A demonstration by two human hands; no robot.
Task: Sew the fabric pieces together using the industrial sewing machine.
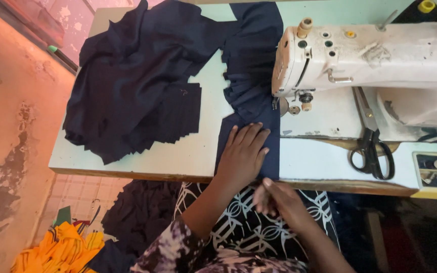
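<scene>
Plainly pressed flat, palm down and fingers spread: left hand [244,151] on the navy fabric strip [251,76], just in front of the sewing machine [370,60], presumably to keep the cloth from sliding as it ran back under the machine's needle end. No closed grip there, only weight on top.

Hovering below the bench [178,162] edge, nearer the lap than the machine: right hand [276,199], blurred (fingers seemed loosely curled near the strip's hanging end, but impossible to tell whether anything was pinched).

Heaped to the left of the machine, well apart from the needle: pile of navy fabric pieces [132,86], probably kept within reach yet out of the seam's path.

Laid at the foot of the machine, to the right of the strip: black scissors [373,149], handles toward the sitter, handy for the right hand.
</scene>
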